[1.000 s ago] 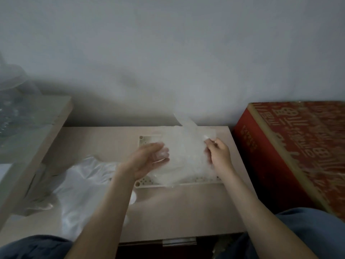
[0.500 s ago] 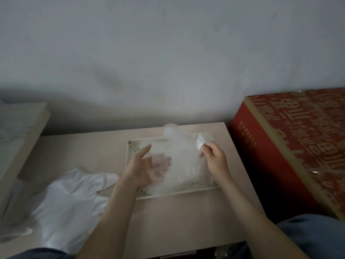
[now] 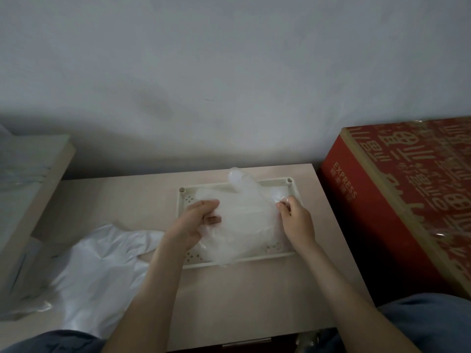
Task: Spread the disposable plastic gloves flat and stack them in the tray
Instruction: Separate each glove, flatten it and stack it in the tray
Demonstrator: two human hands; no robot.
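Glove (image 3: 246, 222) over tray (image 3: 265, 258), cuff at 6 o'clock, tips toward 12, left hand (image 3: 196, 222) gripping, right hand (image 3: 297, 224) pinching its edges

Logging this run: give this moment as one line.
left hand holds glove; right hand pinches glove; glove over tray, rumpled; loose gloves left of tray

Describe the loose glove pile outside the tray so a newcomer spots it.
Start at the beige tabletop. Left of the cream perforated plastic tray lies a crumpled heap of translucent white plastic gloves. Unlike the glove over the tray, nobody holds it.
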